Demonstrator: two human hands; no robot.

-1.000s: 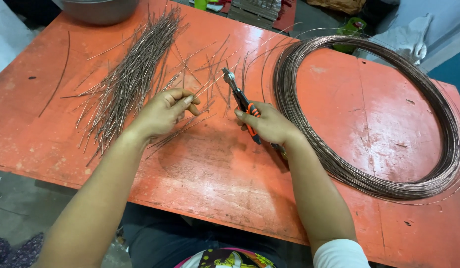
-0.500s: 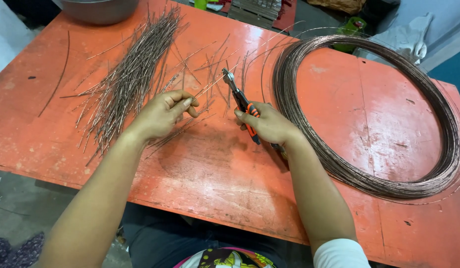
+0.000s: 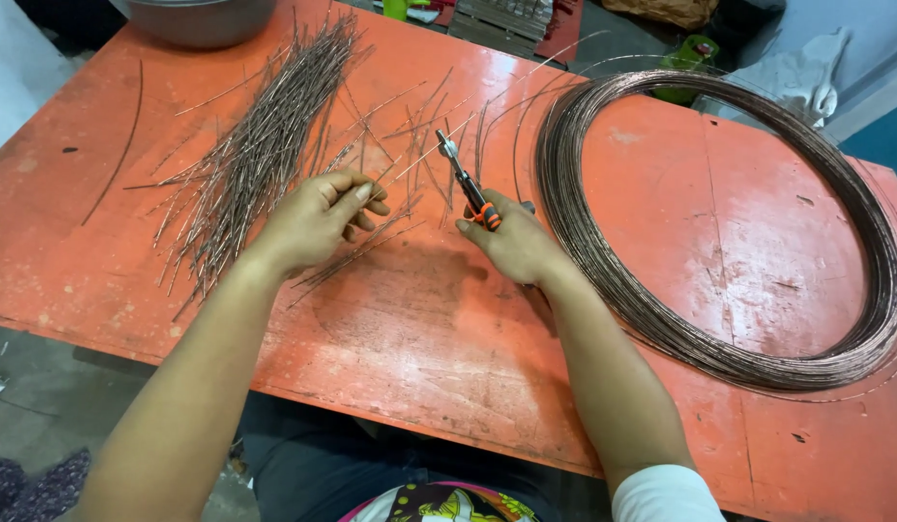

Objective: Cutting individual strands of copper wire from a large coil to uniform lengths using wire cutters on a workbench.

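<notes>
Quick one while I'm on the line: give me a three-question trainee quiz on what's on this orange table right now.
1. True or false: the right hand holds pliers with orange-and-black handles.
2. Where does the large wire coil lie relative to the hands? A) to the person's left B) to the person's right C) under the metal bowl
3. Fill in: the left hand pinches a thin ____ beside the heap of cut wire pieces on the table.

Key: 1 true; 2 B; 3 wire
</notes>
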